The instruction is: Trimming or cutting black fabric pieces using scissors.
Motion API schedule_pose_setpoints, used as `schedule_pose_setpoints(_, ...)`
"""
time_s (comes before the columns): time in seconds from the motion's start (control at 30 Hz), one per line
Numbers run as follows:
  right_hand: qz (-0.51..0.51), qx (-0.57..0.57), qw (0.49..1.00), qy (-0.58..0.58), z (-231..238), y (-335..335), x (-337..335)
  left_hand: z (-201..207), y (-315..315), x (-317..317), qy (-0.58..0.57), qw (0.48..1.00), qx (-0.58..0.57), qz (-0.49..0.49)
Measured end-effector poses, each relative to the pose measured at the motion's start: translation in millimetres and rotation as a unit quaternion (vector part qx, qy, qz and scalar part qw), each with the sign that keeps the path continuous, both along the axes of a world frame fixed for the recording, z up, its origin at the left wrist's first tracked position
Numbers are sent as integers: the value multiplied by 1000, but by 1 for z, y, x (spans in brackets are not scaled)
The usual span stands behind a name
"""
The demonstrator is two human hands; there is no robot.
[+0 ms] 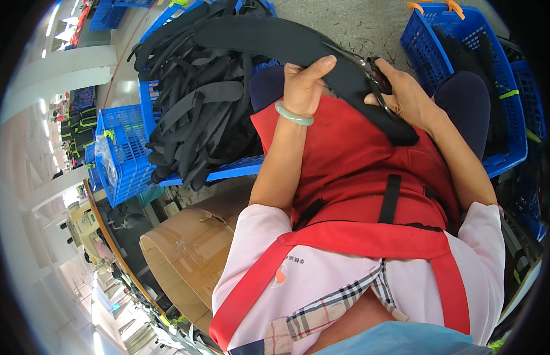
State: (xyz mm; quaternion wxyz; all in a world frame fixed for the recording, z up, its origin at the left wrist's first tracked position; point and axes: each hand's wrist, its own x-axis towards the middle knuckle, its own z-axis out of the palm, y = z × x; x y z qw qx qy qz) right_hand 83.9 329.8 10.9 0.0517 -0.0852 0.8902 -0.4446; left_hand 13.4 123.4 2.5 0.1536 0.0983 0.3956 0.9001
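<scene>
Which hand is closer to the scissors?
The right hand: it holds the scissors by the handles. The left hand is off to their left, gripping the black strap.

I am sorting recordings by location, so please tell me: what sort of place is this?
Probably a sewing workshop: a blue plastic crate heaped with black strap-like pieces, scissors in the right hand, and what looks like a sewing machine in the left background.

Grey floor (337, 13): dark scraps (365, 41) (thin, possibly fabric) | blue crate (227, 171): heaped black strips (195, 112)
</scene>
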Motion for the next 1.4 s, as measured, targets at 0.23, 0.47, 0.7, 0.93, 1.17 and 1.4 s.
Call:
schedule_pose_setpoints(0.23, 26, -39, 997, -68, 13, -1, -1, -4, -1, 1, -3, 1000, -2, -25)
schedule_pose_setpoints(0.47, 11, -37, 998, -56, 7, 0, -1, 12, -7, -8, -35, 998, 51, 15)
schedule_pose_setpoints(0.7, 15, -17, 999, -28, 14, -7, -5, 10, -5, -6, 12, 1000, 12, 10)
schedule_pose_setpoints(0.93, 26, -15, 999, -35, 10, -6, -5, 8, -7, -5, -6, 999, 35, 10)
schedule_pose_setpoints(1.17, 11, -58, 996, -60, 18, -11, -4, 10, -8, -5, -16, 999, 37, 9)
schedule_pose_setpoints(1.4, 18, -48, 998, -33, 13, -7, -5, 7, -3, 2, 6, 1000, -7, 6)
